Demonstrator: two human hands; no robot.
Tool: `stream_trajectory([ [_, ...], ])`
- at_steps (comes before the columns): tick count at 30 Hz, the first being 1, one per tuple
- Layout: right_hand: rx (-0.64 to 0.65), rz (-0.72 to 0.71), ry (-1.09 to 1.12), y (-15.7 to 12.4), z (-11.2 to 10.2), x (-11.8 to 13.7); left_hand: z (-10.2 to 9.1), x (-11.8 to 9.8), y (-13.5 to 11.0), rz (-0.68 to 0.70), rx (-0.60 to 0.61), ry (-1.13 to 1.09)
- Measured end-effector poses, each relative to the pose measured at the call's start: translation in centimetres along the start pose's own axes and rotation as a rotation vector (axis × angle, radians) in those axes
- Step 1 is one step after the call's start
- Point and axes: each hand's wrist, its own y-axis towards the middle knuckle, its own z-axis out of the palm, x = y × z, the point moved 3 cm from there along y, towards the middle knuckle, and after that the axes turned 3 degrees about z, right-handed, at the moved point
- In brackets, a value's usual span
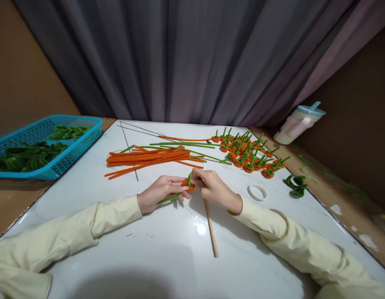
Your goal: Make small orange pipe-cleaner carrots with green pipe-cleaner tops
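My left hand (158, 190) is closed around a small orange pipe-cleaner piece (191, 188) with a green stem standing up from it. From under the left fingers a green pipe-cleaner end (168, 199) sticks out to the lower left. Against the right side of the piece, my right hand (215, 189) is closed in a pinch; what lies between its fingertips is hidden. Below the right hand a wooden stick (211, 230) lies on the white table (167, 261). Just beyond the hands lies a bundle of orange pipe cleaners (145, 158), with green pipe cleaners (186, 144) behind it.
Several finished orange pieces with green stems (249, 167) stand grouped at the back right. Nearby are a white ring (257, 192) and curled green pieces (296, 186). A blue basket (52, 168) holding green pieces sits left; a lidded cup (300, 122) stands beyond the right edge.
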Motion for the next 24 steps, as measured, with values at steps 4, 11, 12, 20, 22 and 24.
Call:
stream_trajectory([
  [4, -0.002, 0.0, 0.064, 0.1, 0.1, -0.2, 0.3, -0.3, -0.3, -0.008, -0.028, 0.014],
  [11, 0.03, 0.013, 0.014, 0.0, 0.1, -0.3, 0.3, 0.0, -0.1, 0.049, 0.02, 0.01],
  [12, 0.041, 0.01, -0.02, 0.0, 0.1, -0.2, 0.3, 0.1, -0.1, 0.048, 0.037, -0.005],
  [20, 0.085, -0.064, 0.077, 0.5, -1.1, -0.2, -0.1, 0.0, 0.2, -0.003, 0.159, -0.148],
  [22, -0.004, 0.032, 0.192, 0.5, -1.4, -0.9, -0.2, -0.2, 0.3, 0.023, 0.102, -0.142],
  [24, -0.034, 0.209, 0.392, 0.3, -1.3, -1.8, -0.4, -0.4, 0.3, 0.075, 0.012, -0.117],
])
